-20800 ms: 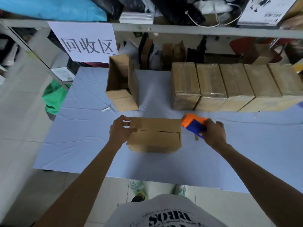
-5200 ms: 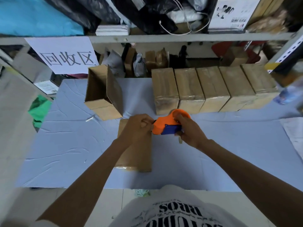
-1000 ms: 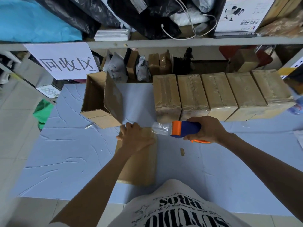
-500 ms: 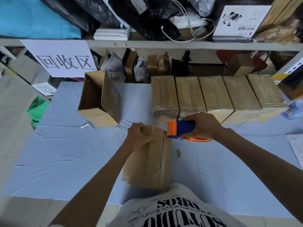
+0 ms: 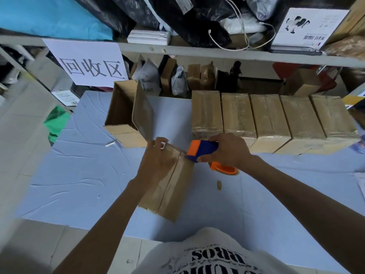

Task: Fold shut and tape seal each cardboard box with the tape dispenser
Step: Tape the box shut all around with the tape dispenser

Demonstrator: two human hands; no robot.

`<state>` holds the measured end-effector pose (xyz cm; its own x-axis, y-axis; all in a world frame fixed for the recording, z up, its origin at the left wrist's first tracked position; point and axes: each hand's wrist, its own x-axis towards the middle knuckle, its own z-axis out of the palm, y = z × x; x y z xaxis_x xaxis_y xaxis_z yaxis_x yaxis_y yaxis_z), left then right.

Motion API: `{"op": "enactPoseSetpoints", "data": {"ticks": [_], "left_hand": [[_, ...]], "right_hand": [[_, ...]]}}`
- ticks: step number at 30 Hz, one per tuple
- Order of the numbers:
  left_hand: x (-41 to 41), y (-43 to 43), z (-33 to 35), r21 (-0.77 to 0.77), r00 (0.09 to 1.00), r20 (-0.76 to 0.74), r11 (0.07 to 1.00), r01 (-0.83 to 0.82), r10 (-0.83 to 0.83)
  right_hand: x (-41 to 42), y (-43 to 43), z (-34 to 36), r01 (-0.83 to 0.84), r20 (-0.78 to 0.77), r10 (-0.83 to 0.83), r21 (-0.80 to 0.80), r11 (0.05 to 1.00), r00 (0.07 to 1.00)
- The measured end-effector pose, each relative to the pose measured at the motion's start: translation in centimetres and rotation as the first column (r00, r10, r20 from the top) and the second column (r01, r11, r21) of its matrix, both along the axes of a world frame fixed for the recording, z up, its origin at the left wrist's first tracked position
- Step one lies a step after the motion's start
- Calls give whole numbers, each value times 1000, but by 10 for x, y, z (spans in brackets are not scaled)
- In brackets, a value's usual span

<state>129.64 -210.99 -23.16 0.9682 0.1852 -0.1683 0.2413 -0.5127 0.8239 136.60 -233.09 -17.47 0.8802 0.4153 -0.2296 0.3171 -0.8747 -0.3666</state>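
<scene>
Box (image 5: 169,186) now tipped on edge mid-bench (image 5: 79,175) vs 1 s ago, left grip (image 5: 158,161) curled on its far end, right grip (image 5: 231,151) clamping tape dispenser (image 5: 201,150) at that end, so seal prob. underway.

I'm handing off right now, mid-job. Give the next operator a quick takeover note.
The left hand curls over the far end of the near box, on clear tape.
The right hand grips the tape dispenser, its blade end at that box's far right corner.
Done: five sealed boxes in a row at the table's back.
To do: finish taping the near box, then fold and tape the open box at back left.
</scene>
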Motion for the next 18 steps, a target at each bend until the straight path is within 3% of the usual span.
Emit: {"op": "enactPoseSetpoints", "data": {"ticks": [1,3,6,8,11,18], "left_hand": [[-5,-5,0,49,1000,-22,999,19,-18],[-11,-15,-1,321,996,-76,944,77,-55],[-14,-23,-6,649,991,-131,755,94,-10],[-15,-23,-14,686,994,-109,724,71,5],[-17,-22,-17,636,995,-100,769,58,8],[-18,-24,-14,650,990,-140,752,114,-30]], "right_hand": [[-3,8,0,15,22,-15,11,1000,1000],[-7,22,-1,40,59,-42,30,999,997],[-6,31,-3,64,45,-65,27,998,997],[-3,32,-5,70,23,-70,34,997,997],[-1,29,-7,58,-7,-57,49,997,998],[-18,-14,-17,112,-79,-107,59,992,991]]}}
